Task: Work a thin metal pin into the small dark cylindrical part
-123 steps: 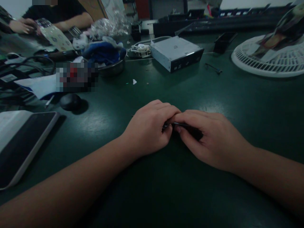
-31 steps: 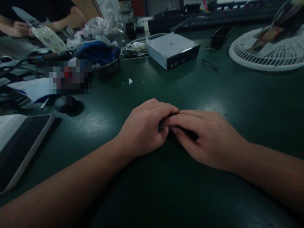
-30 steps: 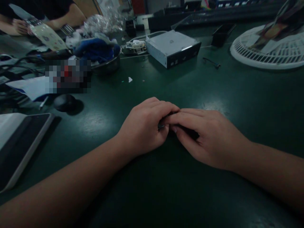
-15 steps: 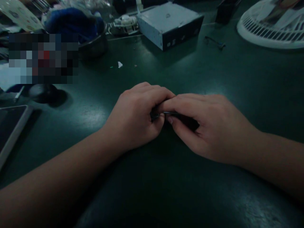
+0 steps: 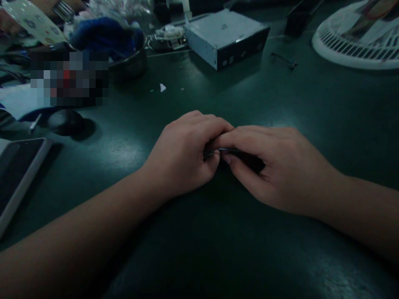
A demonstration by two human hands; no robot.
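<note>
My left hand (image 5: 190, 153) and my right hand (image 5: 280, 166) meet above the dark green table (image 5: 199, 249), their fingertips touching. Between the fingers runs a thin dark object (image 5: 229, 150), mostly hidden, too small to name. Both hands are closed around it, the right one pinching it between thumb and forefinger. My left fingers curl away from view, and its thumb tip lies beside the right thumb.
A metal disc-drive box (image 5: 227, 37) stands at the back. Around it are a bowl with blue cloth (image 5: 106, 39), a white slotted basket (image 5: 349, 58) and small glasses-like wire (image 5: 285, 61). At left lie a phone (image 5: 21, 174) and a black mouse (image 5: 65, 122).
The whole view has shifted slightly, so the things on the table appear a little further right and lower. My hands keep the same closed pose against each other.
</note>
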